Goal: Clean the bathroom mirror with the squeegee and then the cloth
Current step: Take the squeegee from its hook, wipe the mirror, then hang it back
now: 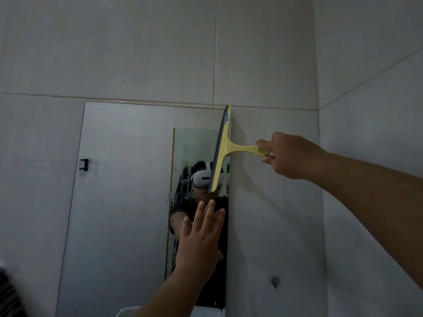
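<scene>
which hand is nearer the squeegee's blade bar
Left. The left hand lies flat with straight fingers just below the lower end of the yellow squeegee blade bar. The right hand holds the handle's far end, out to the right, off the mirror.

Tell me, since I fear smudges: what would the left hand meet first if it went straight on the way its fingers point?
Probably the wall-mounted rectangular mirror glass itself; the left hand looks nearly flat against it already, though depth is unclear.

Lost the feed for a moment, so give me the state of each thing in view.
squeegee: blade upright at the mirror's top right edge
right hand: grips the squeegee handle
left hand: fingers straight, flat at the mirror
mirror: wall-mounted, streaks near the right side
</scene>
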